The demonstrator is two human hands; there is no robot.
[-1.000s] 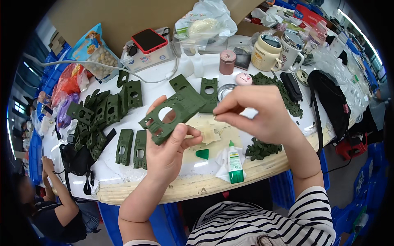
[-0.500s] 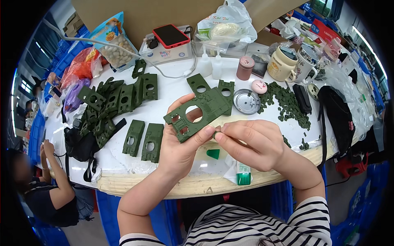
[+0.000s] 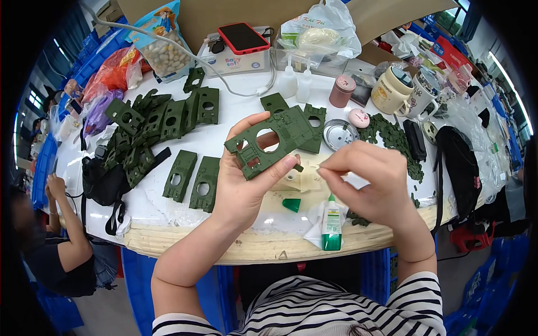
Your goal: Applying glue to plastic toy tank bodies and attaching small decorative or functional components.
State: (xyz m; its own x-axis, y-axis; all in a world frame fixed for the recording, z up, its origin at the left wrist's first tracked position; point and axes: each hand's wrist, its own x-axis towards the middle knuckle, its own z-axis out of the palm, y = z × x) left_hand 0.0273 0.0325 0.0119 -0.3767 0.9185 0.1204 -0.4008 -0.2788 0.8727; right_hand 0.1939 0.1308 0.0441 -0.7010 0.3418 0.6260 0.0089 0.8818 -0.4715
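Note:
My left hand (image 3: 246, 185) grips a dark green plastic model tank hull (image 3: 272, 140) with a large round hole, thumb along its near edge. By the thumb tip, a small green part (image 3: 298, 167) sticks out beside the hull. To the right, my right hand (image 3: 372, 182) is held apart from the hull, thumb and forefinger pinched together. What that pinch holds, if anything, I cannot make out. Below the right hand a glue bottle (image 3: 332, 227) with a green end lies on white tissue. A loose green cap (image 3: 291, 205) rests on the table.
More green hulls (image 3: 180, 175) lie at left, with a pile (image 3: 151, 123) behind. Small green parts (image 3: 392, 137) are scattered at right near a round metal lid (image 3: 339, 134). Mugs (image 3: 392, 91), squeeze bottles (image 3: 304, 84), a phone (image 3: 243, 38) and a snack bag (image 3: 165, 50) stand behind. Another person (image 3: 67, 241) sits at left.
My right hand has drawn away from the hull to the right, its fingers still pinched. The small green part stays beside my left thumb. The view has shifted slightly.

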